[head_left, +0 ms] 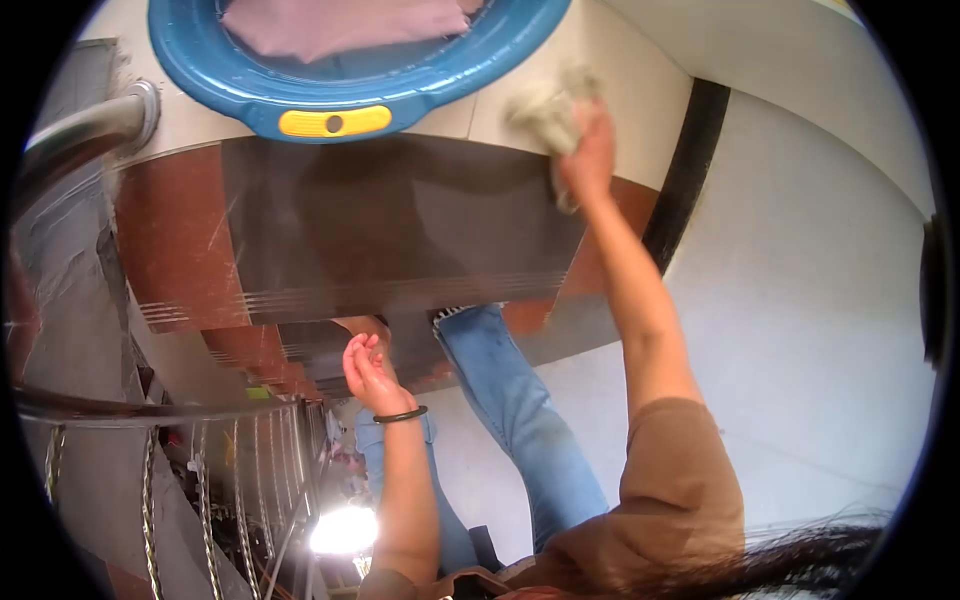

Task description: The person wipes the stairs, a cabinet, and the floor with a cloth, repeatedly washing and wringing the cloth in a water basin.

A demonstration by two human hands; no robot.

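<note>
A pale, crumpled cloth (548,112) is in my right hand (590,150), pressed against the white tiled surface near its dark front edge. Motion smears the cloth and the fingers a little. My left hand (368,374) hangs over the lower steps with a dark bracelet at its wrist. Its fingers are loosely curled and somewhat apart, with nothing in them. To the left of the cloth, a blue plastic basin (430,98) with a yellow grip stands on the white tiles. Pink fabric (340,28) lies inside the basin.
Brown and red-brown stair treads (390,220) descend toward my jean-clad legs (510,400). A metal handrail (95,125) and twisted balusters (205,490) run along the left. On the right rises a pale wall (800,300) with a dark skirting strip (688,165).
</note>
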